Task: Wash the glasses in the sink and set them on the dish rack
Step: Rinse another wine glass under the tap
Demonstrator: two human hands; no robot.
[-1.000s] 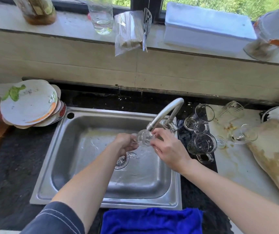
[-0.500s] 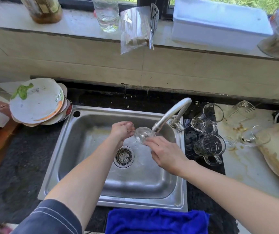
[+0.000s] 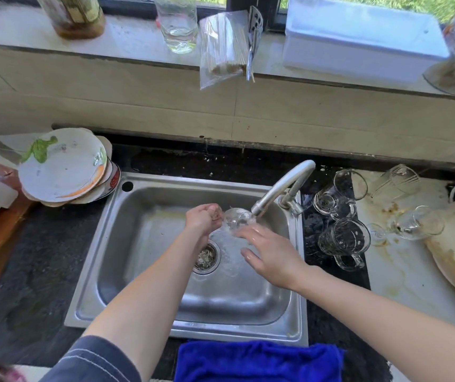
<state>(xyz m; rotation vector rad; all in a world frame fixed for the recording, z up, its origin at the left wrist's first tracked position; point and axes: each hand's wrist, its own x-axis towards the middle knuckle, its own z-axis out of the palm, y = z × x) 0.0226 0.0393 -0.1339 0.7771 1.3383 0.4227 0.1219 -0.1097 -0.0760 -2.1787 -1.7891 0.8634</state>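
Head view, near to far. Blue cloth [image 3: 258, 361] at the front desk edge. Steel sink [image 3: 149, 285]: drain strainer [image 3: 205, 257] holds pale scraps. Right hand [image 3: 271, 256] released, fingers spread under running water, grasping nothing. Left hand [image 3: 203, 219] clenched on a clear glass [image 3: 237, 217] held under the tap [image 3: 281, 188] spout. Right desk: two handled glass mugs [image 3: 343, 241], both empty, lying tipped; further glasses [image 3: 413, 223] beside them. Left: stacked plates [image 3: 63, 166]. Windowsill: tumbler [image 3: 177, 23], a little liquid inside.
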